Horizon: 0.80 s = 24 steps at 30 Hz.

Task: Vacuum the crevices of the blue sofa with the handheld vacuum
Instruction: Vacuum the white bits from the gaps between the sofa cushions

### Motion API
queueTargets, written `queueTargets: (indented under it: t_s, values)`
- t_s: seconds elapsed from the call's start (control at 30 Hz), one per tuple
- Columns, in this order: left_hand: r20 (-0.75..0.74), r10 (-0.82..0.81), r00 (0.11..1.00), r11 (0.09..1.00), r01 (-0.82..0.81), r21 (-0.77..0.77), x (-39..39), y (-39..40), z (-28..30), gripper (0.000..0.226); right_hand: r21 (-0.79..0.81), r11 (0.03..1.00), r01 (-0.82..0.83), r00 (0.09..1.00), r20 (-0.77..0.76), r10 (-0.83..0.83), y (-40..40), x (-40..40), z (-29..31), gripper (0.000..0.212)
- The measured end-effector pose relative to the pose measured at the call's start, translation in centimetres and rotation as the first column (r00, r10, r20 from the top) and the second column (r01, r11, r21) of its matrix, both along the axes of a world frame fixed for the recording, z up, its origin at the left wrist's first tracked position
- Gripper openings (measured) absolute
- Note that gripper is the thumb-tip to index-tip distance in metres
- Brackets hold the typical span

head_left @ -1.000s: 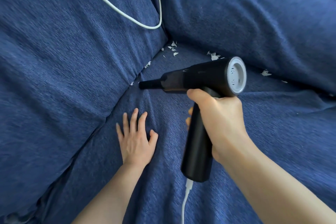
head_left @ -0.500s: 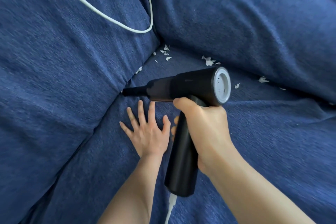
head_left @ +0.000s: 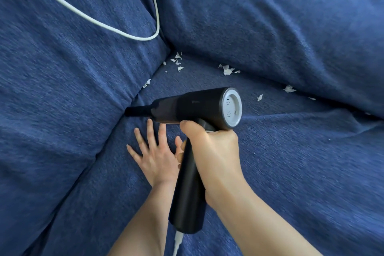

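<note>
No readable text anywhere in view.

The handheld vacuum (head_left: 187, 108) carries a faint small mark on its black barrel, too small and blurred to read. Its grey end cap (head_left: 231, 107) shows only moulded slots and a small dot, no letters or numbers. The sofa fabric bears no label.

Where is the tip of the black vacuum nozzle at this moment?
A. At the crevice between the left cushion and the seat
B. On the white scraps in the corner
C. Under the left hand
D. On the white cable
A: the handheld vacuum has its nozzle tip at the seam beside the left cushion, short of the white scraps.
</note>
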<state>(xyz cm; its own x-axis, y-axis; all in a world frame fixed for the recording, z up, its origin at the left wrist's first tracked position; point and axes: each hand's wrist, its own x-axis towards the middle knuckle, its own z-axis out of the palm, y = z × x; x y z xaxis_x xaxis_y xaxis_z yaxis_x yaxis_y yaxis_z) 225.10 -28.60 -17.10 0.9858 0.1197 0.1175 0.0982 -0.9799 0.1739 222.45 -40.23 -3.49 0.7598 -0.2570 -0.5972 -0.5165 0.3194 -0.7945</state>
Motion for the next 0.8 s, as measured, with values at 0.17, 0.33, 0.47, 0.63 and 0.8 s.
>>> queueTargets:
  t_s: [0.17,0.33,0.47,0.63,0.8]
  values:
    - [-0.023,0.041,0.999,0.998,-0.039,0.046,-0.1,-0.1,-0.2,0.070,-0.051,0.995,0.083,0.996,0.026,-0.082,-1.1,-0.4,0.5,0.037]
    - [-0.021,0.038,0.999,0.998,-0.037,0.055,0.0,0.3,-0.8,0.063,-0.067,0.991,0.116,0.992,0.062,-0.112,-1.3,1.7,0.5,0.029]
    - [0.013,0.021,1.000,0.997,-0.022,0.073,-0.1,0.5,-1.2,0.060,-0.030,0.993,0.115,0.992,0.055,-0.113,-1.1,1.8,0.6,0.030]
    - [0.007,0.019,1.000,0.996,-0.020,0.087,0.1,0.5,-1.3,0.067,-0.012,0.992,0.127,0.991,0.035,-0.126,-1.3,2.7,0.6,0.026]
    - [0.020,0.018,1.000,0.996,-0.020,0.086,0.0,0.4,-1.4,0.057,0.031,0.989,0.144,0.989,0.039,-0.145,-2.6,2.5,1.1,0.020]
